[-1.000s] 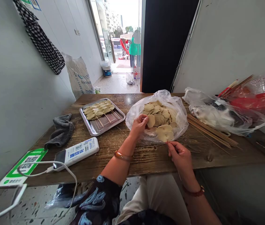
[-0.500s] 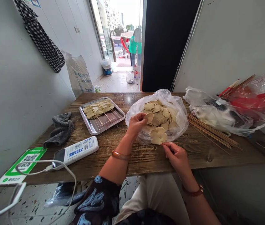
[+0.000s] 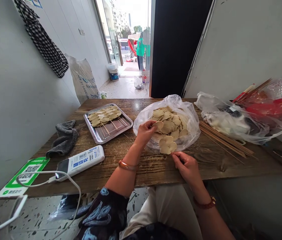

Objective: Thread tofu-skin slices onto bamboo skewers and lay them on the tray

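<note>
Between the fingertips of my left hand is one thin, pale round slice, held over the near left part of a clear plastic bag. A heap of similar slices fills the opened bag. My right hand pinches the end of a skewer at the bag's front edge. Several slices are threaded on that skewer, and they hide most of its stick. Further left, a metal tray carries finished-looking skewers of slices laid side by side.
A bundle of bare bamboo skewers lies right of the bag, beside crumpled plastic bags. Left on the wooden table are a dark grey cloth, a white power bank with a cable, and a green QR card.
The skewer of slices in my right hand has shifted very slightly left. My left hand stays in nearly the same spot, still pinching its slice.
</note>
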`<state>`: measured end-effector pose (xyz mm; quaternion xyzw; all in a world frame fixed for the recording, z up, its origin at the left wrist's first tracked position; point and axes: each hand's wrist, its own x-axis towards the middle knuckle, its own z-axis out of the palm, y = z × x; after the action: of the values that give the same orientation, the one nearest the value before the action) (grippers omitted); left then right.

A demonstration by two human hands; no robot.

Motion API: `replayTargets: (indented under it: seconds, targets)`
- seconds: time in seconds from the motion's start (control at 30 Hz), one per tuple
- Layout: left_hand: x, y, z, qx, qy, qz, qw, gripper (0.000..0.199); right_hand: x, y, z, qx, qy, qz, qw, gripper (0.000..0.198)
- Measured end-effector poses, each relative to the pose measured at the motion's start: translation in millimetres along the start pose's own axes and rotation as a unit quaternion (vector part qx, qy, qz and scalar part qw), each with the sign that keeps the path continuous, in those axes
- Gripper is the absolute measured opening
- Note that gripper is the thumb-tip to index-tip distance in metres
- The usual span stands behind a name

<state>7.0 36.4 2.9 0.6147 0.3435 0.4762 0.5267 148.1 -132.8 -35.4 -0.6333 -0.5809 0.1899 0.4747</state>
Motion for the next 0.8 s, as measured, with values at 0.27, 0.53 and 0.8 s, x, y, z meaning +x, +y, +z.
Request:
replayTargets:
  seconds: [0.27, 0.53, 0.8]
  targets:
    - [-0.4, 1.0, 0.0, 0.139, -0.006, 0.05, 0.989, 0.02, 0.8, 2.5, 1.3, -0.019, -0.006, -0.005, 1.0, 0.03]
    - [-3.0, 6.0, 2.9, 0.167, -0.013, 0.064, 0.984, 0.013, 1.5, -0.2, 1.1, -0.017, -0.009, -0.008, 1.0, 0.03]
    - [-2.3, 3.9, 3.5, 0.171, -0.01, 0.085, 0.981, 0.016, 1.2, -1.5, 0.3, -0.031, -0.007, -0.005, 0.999, 0.028]
